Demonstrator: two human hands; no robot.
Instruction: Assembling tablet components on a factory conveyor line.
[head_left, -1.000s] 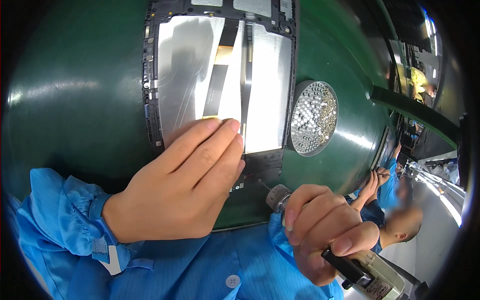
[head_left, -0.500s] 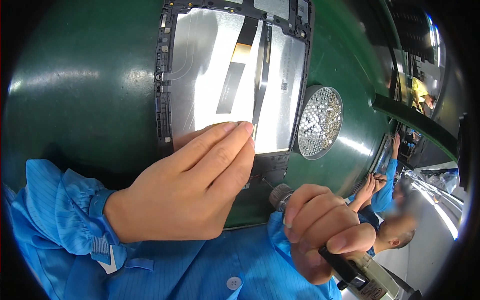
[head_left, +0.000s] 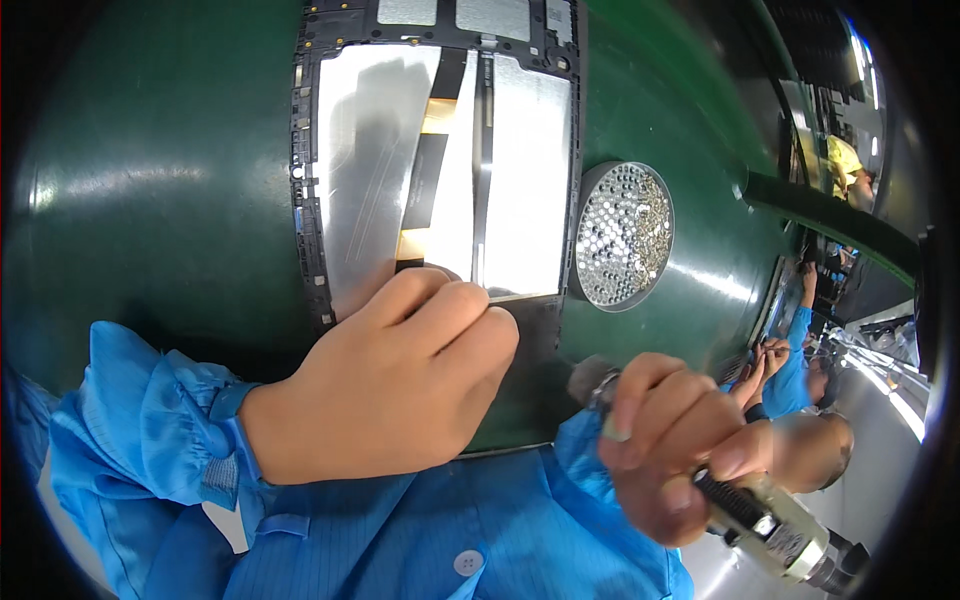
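Observation:
A tablet's black inner frame with a shiny silver back plate [head_left: 530, 180] lies on the green surface in front of me. A flat ribbon cable [head_left: 426, 180], black with orange-gold sections, runs down it, and a narrow dark strip [head_left: 484, 150] lies beside it. My left hand [head_left: 400, 375] rests over the tablet's near end, fingers bent and pressed together by the cable's lower end. What they pinch, if anything, is hidden. At the lower right my right hand [head_left: 680, 445] is wrapped round an electric screwdriver [head_left: 775, 530], apart from the tablet; its tip is blurred.
Right of the tablet stands a round metal dish [head_left: 625, 237] holding many small screws. A dark green bar [head_left: 830, 215] crosses at the right. Beyond, co-workers in blue sleeves [head_left: 790, 370] work along the bench, and one person wears a yellow cap [head_left: 843, 155].
My left fingers have gone from stretched out to curled. The right hand has moved right with the screwdriver, away from the tablet. Tablet and dish sit further left in view.

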